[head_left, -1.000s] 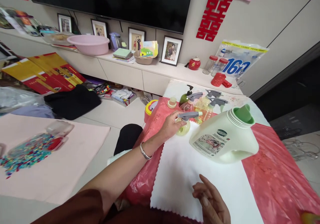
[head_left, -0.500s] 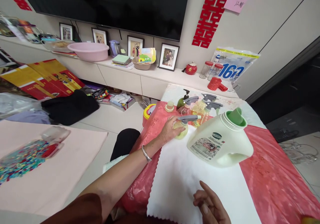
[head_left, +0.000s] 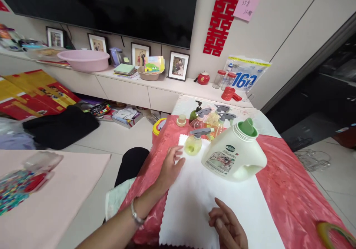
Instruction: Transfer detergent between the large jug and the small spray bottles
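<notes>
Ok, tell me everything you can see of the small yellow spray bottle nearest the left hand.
The small, round, translucent yellow plastic spray bottle has a grey trigger head whose nozzle points right. It stands upright at the far left corner of the white zigzag-edged cloth, apart from the other spray bottles behind it. It seems to hold yellowish liquid. The large cream detergent jug with the green cap stands just to its right, very close; contact cannot be told. The left hand lies open just short of it, not touching.
</notes>
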The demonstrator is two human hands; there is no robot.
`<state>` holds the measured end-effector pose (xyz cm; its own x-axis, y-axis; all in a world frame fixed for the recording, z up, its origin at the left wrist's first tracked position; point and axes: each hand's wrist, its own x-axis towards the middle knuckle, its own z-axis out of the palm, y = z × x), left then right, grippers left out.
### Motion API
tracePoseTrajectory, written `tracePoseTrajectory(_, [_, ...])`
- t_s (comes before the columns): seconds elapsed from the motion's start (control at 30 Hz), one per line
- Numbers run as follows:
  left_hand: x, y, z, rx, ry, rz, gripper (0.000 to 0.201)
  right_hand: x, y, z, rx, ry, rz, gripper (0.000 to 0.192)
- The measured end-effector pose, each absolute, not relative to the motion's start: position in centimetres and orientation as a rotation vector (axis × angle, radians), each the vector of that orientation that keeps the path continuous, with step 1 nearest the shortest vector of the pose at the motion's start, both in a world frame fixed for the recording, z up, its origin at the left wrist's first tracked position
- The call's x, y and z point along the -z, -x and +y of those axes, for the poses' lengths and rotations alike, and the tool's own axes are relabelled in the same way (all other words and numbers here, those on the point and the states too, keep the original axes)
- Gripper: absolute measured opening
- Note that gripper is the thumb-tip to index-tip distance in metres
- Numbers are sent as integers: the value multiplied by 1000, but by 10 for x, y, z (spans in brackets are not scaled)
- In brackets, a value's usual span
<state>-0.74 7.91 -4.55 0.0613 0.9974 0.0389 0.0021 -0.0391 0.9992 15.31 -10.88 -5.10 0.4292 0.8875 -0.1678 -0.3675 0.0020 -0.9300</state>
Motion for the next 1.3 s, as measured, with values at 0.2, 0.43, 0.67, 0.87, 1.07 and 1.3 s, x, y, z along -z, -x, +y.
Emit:
tracePoseTrajectory(0.2, [48, 27, -3, -989, -1286, 1129, 25, 56, -137, -102, -1147, 1171, -486, 46])
tracePoseTrajectory(0.43, [51, 39, -25, -862, -1345, 1116, 24, 58, -106, -103, -1242, 1263, -563, 54])
tracePoseTrajectory(0.67, [67, 47, -28, -893, -1415, 1067, 20, 58, -113, -100, -1305, 1347, -761, 60])
tracePoseTrajectory(0.87, [67, 48, -26, -837, -1354, 1035, 21, 58, -112, -89, -1344, 1420, -844, 64])
tracePoseTrajectory(1.07, [62, 51, -18, -732, -1215, 1031, 34, 63, -114, -85, -1376, 1427, -797, 73])
tracePoseTrajectory(1.3, [39, 50, -9, -586, -1173, 961, 62, 44, -122, -83, -1396, 1323, -787, 65])
